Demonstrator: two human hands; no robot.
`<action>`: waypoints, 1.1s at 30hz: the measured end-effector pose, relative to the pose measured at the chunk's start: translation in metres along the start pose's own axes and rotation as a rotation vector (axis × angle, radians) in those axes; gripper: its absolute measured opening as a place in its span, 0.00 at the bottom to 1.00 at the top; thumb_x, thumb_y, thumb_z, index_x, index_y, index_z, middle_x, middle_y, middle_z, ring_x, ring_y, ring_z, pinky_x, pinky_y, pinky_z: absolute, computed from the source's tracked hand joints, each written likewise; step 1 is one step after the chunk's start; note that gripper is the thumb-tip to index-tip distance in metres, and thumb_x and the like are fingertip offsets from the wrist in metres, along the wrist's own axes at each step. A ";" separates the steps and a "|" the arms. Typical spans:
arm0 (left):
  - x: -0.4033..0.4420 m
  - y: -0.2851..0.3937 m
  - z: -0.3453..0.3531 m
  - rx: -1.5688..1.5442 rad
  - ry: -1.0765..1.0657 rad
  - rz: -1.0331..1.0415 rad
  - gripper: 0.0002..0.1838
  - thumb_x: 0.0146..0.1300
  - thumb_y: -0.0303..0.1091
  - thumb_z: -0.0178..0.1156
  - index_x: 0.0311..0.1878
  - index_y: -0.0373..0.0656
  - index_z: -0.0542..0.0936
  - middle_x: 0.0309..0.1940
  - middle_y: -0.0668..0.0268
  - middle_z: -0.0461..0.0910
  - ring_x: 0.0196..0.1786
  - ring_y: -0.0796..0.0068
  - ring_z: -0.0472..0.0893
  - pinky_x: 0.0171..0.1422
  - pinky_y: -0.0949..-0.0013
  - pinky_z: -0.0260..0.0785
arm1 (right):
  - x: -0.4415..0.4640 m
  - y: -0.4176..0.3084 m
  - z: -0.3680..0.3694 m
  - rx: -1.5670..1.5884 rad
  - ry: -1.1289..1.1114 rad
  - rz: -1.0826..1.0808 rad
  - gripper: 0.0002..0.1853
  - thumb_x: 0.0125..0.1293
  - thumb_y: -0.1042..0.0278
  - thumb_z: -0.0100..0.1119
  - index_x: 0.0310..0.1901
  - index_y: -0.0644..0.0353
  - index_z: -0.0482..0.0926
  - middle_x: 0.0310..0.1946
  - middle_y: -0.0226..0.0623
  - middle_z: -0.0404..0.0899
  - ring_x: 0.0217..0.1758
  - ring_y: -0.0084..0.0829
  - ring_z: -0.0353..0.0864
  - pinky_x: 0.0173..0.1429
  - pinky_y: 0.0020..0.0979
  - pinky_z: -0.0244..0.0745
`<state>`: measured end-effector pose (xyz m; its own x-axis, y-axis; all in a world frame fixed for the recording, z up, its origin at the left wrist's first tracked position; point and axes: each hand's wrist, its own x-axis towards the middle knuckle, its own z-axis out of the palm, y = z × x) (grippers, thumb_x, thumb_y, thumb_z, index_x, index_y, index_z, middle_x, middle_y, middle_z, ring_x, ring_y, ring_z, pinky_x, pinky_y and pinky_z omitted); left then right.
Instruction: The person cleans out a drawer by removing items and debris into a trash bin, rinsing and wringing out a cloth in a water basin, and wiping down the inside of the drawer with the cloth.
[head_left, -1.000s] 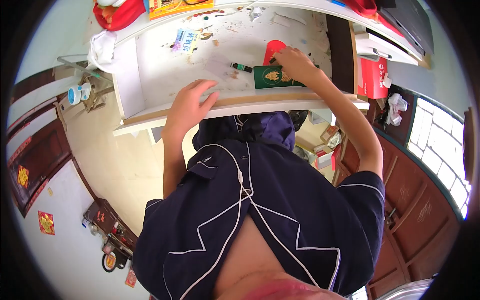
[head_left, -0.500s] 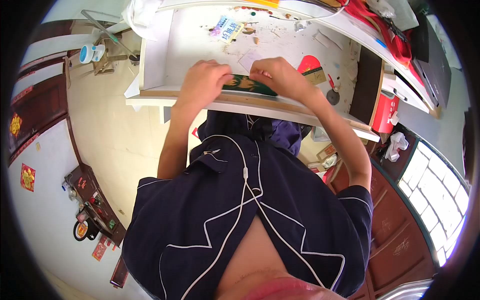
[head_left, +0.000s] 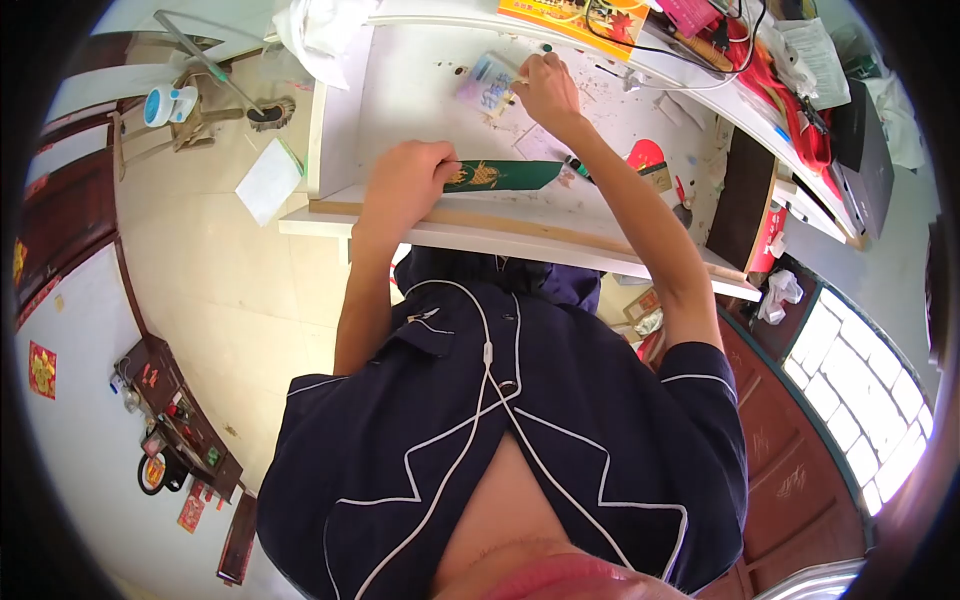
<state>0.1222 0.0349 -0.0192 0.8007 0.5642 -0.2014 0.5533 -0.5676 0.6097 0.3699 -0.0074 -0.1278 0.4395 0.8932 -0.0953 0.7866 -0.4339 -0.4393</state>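
Near the front wall of the white drawer (head_left: 400, 75), my left hand (head_left: 408, 185) grips the left end of a flat green packet (head_left: 520, 176) with a gold design. My right hand (head_left: 552, 98) is farther back in the drawer, its fingers closed at the right edge of a blue and purple printed packet (head_left: 484, 88). A small dark bottle (head_left: 576, 167) lies just beyond the right end of the green packet. To the right are a red rounded paper (head_left: 646, 154) and a card (head_left: 658, 176).
Red-handled tool (head_left: 682, 205) lies at the drawer's right. Behind it, the desktop holds an orange printed sheet (head_left: 590, 22), cables, a red strap (head_left: 800, 120) and a black laptop (head_left: 868, 155). A white cloth (head_left: 325, 38) hangs at the drawer's back left corner.
My right hand has left the green packet and moved back to the printed packet. My left hand still holds the green packet, which it took hold of after the earliest frame. The view has shifted.
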 end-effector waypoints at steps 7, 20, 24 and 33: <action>0.005 -0.001 0.000 -0.059 -0.047 0.035 0.06 0.64 0.33 0.63 0.38 0.41 0.82 0.31 0.54 0.81 0.38 0.50 0.80 0.42 0.53 0.70 | -0.062 -0.003 -0.045 0.481 -0.341 -0.084 0.10 0.62 0.69 0.65 0.41 0.63 0.77 0.32 0.46 0.84 0.38 0.48 0.85 0.45 0.43 0.79; 0.021 0.033 0.021 0.081 -0.023 0.182 0.19 0.62 0.34 0.66 0.57 0.43 0.80 0.49 0.55 0.83 0.53 0.50 0.80 0.57 0.57 0.73 | -0.121 0.015 -0.062 0.488 -0.446 -0.173 0.07 0.64 0.68 0.62 0.39 0.62 0.79 0.34 0.47 0.85 0.40 0.50 0.85 0.46 0.42 0.79; 0.025 0.061 0.029 0.108 -0.330 0.195 0.16 0.61 0.37 0.66 0.50 0.41 0.84 0.43 0.55 0.85 0.49 0.51 0.82 0.55 0.56 0.74 | -0.147 0.009 -0.076 0.447 -0.456 -0.308 0.08 0.67 0.70 0.61 0.40 0.66 0.79 0.35 0.47 0.85 0.39 0.42 0.87 0.46 0.37 0.79; 0.036 0.074 0.033 0.299 -0.581 0.083 0.13 0.62 0.37 0.64 0.45 0.41 0.86 0.40 0.52 0.85 0.45 0.50 0.83 0.51 0.55 0.74 | -0.114 0.069 -0.075 0.075 -0.340 -0.085 0.16 0.65 0.56 0.65 0.44 0.62 0.83 0.38 0.45 0.86 0.42 0.42 0.86 0.48 0.42 0.80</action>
<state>0.1998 -0.0065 -0.0072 0.7911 0.1434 -0.5946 0.4571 -0.7846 0.4189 0.4065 -0.1478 -0.0798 0.1944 0.9195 -0.3416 0.7743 -0.3576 -0.5220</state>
